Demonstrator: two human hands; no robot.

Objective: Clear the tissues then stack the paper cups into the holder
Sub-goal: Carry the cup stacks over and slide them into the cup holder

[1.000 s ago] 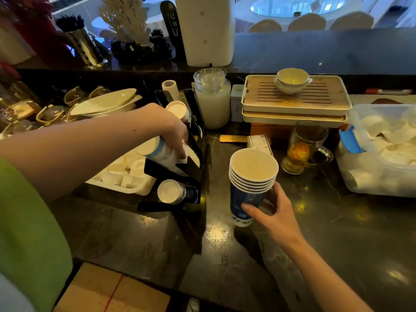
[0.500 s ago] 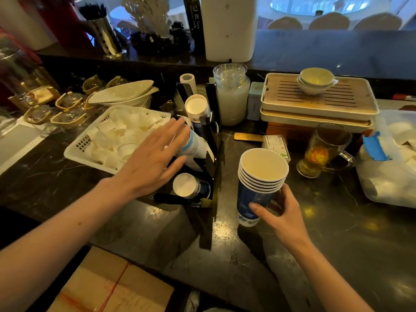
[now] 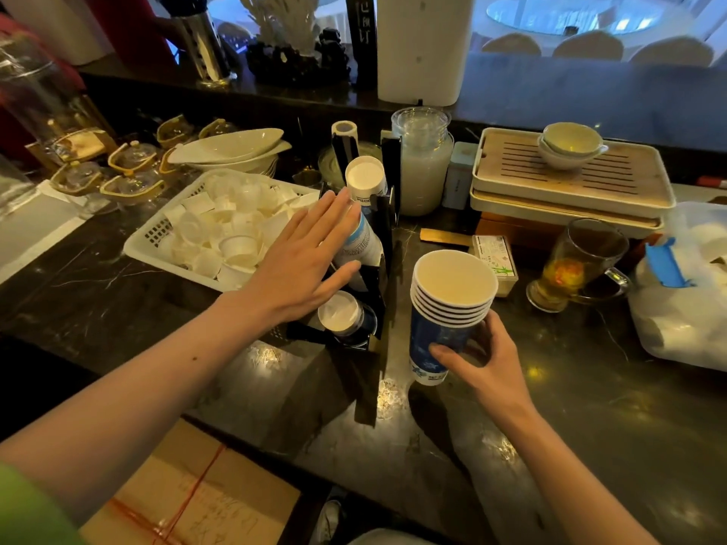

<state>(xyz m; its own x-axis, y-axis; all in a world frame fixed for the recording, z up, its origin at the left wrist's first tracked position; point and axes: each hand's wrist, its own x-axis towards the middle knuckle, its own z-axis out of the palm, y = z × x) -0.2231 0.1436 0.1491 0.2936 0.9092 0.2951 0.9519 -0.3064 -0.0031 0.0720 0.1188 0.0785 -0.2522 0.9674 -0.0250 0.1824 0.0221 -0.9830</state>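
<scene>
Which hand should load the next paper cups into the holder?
Right. The right hand already grips the cup stack beside the black holder; the left hand is open, flat against loaded cups.

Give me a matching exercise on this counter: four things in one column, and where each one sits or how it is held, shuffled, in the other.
1. stack of paper cups
2. white basket
3. glass mug
4. small bowls

a. on the slatted wooden tray
b. gripped by the right hand
c. left of the black cup holder
d. holding amber tea, right of the stack

Pairs: 1-b, 2-c, 3-d, 4-a
</scene>
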